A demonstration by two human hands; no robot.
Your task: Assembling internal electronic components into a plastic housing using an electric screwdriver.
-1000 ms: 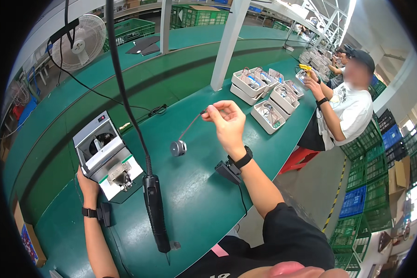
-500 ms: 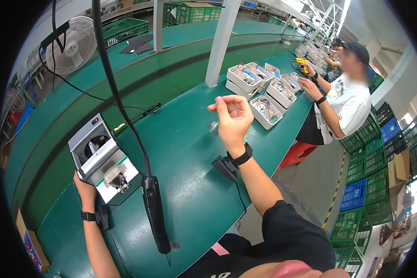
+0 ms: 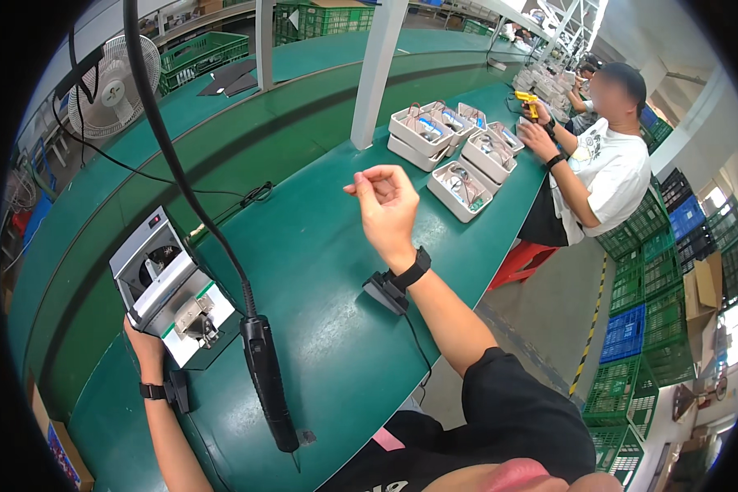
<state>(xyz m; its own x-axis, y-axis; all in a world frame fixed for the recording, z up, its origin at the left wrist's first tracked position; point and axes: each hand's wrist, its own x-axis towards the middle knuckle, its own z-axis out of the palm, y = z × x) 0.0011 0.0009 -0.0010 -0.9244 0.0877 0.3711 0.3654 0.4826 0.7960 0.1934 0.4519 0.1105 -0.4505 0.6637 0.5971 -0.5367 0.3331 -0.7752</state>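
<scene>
My left hand [image 3: 143, 343] rests against the lower left side of a grey box-shaped screw feeder [image 3: 157, 275]; its fingers are hidden by the machine. The feeder has an open top with a dark round hopper, and a metal fixture on a white plate at its front. Over the table, my right hand [image 3: 391, 209] is raised with fingers curled in and thumb against the index finger. Whatever it may pinch is too small or hidden to make out. Between my arms a black electric screwdriver [image 3: 269, 385] hangs from a thick cable, its bit pointing down.
Open white cases [image 3: 461, 190] with wires inside stand stacked beyond my right hand. A co-worker [image 3: 603, 164] sits at the right holding a yellow tool [image 3: 529, 102]. A white post [image 3: 377, 74] rises from the green table [image 3: 320, 328]. A fan [image 3: 113, 90] stands far left.
The view has shifted, so most things sit slightly further left. My right hand stays raised and curled; my left hand stays at the feeder. The co-worker's head has turned.
</scene>
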